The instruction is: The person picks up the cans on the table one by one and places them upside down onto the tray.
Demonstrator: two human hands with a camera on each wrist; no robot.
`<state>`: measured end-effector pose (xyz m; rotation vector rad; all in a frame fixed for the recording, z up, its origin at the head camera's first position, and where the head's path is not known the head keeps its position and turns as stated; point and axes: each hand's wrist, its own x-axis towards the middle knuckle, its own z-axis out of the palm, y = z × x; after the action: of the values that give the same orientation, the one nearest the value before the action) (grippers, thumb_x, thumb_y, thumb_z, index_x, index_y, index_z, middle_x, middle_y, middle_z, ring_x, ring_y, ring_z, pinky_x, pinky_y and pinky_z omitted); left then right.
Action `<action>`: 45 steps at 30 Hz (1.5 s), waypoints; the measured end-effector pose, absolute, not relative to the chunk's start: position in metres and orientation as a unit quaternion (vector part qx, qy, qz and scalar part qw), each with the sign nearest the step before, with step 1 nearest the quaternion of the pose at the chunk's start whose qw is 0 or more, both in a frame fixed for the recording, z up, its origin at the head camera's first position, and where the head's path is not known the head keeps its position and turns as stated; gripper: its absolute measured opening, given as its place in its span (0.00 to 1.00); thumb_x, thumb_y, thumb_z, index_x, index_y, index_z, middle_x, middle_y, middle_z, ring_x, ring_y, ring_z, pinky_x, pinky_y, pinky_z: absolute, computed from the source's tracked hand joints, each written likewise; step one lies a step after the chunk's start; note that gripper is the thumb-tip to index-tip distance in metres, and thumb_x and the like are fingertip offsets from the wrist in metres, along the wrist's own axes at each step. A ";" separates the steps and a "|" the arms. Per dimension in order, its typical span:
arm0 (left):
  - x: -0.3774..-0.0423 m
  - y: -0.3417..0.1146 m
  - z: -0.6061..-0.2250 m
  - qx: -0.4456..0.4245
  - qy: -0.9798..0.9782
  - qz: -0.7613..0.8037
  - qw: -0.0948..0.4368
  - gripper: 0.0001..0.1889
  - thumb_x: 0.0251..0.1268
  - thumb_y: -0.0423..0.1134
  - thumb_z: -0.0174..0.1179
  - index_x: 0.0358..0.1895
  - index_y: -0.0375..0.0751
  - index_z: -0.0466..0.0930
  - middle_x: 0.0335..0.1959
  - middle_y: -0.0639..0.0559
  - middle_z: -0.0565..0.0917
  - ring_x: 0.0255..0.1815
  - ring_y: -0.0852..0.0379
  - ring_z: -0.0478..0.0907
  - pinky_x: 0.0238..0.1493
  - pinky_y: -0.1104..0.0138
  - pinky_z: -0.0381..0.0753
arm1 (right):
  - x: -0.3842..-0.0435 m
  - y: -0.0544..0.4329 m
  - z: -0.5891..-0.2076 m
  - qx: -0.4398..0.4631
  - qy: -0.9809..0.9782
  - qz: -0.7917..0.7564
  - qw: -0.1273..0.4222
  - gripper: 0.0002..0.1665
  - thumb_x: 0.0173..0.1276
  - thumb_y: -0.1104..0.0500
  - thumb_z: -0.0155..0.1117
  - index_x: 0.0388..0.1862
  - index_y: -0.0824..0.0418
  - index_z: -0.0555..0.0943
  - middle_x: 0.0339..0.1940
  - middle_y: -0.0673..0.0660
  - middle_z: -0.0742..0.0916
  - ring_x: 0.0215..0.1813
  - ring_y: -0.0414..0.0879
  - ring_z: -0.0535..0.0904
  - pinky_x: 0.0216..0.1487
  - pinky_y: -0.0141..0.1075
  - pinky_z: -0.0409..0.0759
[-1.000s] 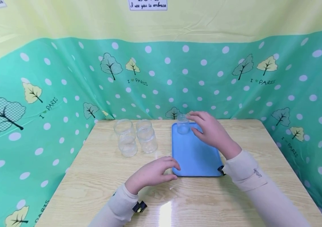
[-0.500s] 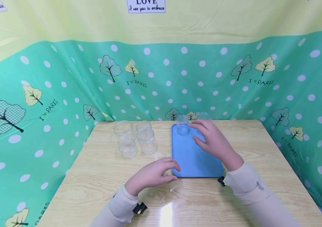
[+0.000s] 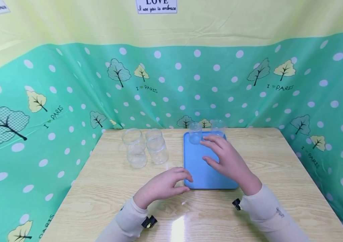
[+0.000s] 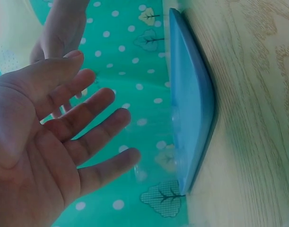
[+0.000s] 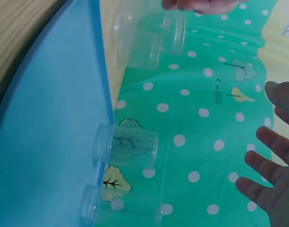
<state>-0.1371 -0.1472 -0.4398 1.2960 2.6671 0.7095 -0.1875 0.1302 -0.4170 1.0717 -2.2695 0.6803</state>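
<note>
Two clear jars stand at the far end of the blue tray (image 3: 206,171): the left jar (image 3: 195,134) and, beside it, the right jar (image 3: 218,126), partly covered by my fingertips in the head view. My right hand (image 3: 229,159) hovers over the tray, fingers spread and slightly bent, holding nothing. In the right wrist view the left jar (image 5: 130,146) and right jar (image 5: 125,208) have their ridged ends against the tray. My left hand (image 3: 165,183) is held near the tray's front left corner with relaxed fingers and a bare palm, plain in the left wrist view.
Left of the tray, several more clear jars stand close together on the wooden table (image 3: 99,188), among them a wide jar (image 3: 132,137) at the back and a smaller jar (image 3: 137,157) in front. A green dotted curtain (image 3: 171,87) encloses the table's back and sides.
My right hand has drawn back from the tray's far end, and the right jar, hidden behind it before, now shows. The left hand has stayed put.
</note>
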 end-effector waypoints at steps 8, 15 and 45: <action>-0.136 -0.146 -0.441 0.430 0.871 0.235 0.038 0.11 0.74 0.46 0.64 0.55 0.52 0.82 0.55 0.61 0.81 0.60 0.63 0.77 0.65 0.70 0.76 | -0.175 0.134 -0.422 0.410 -0.831 0.253 0.277 0.35 0.61 0.57 0.78 0.67 0.58 0.79 0.65 0.60 0.81 0.70 0.57 0.74 0.69 0.54 0.74; -0.136 -0.146 -0.440 0.431 0.870 0.236 0.034 0.11 0.73 0.46 0.64 0.54 0.52 0.82 0.55 0.61 0.81 0.60 0.63 0.77 0.64 0.70 0.77 | -0.167 0.139 -0.429 0.411 -0.837 0.248 0.265 0.34 0.62 0.55 0.77 0.68 0.57 0.79 0.68 0.58 0.80 0.73 0.60 0.72 0.70 0.56 0.73; -0.134 -0.143 -0.437 0.441 0.867 0.231 0.030 0.11 0.74 0.46 0.64 0.54 0.52 0.83 0.56 0.60 0.81 0.60 0.63 0.77 0.65 0.69 0.76 | -0.144 0.134 -0.432 0.438 -0.832 0.226 0.254 0.32 0.68 0.49 0.73 0.70 0.53 0.77 0.70 0.58 0.78 0.75 0.59 0.69 0.70 0.58 0.73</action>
<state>-0.1337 -0.1430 -0.4374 1.3593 2.6723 0.7131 -0.1444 0.1339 -0.4316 1.1899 -2.2612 0.6140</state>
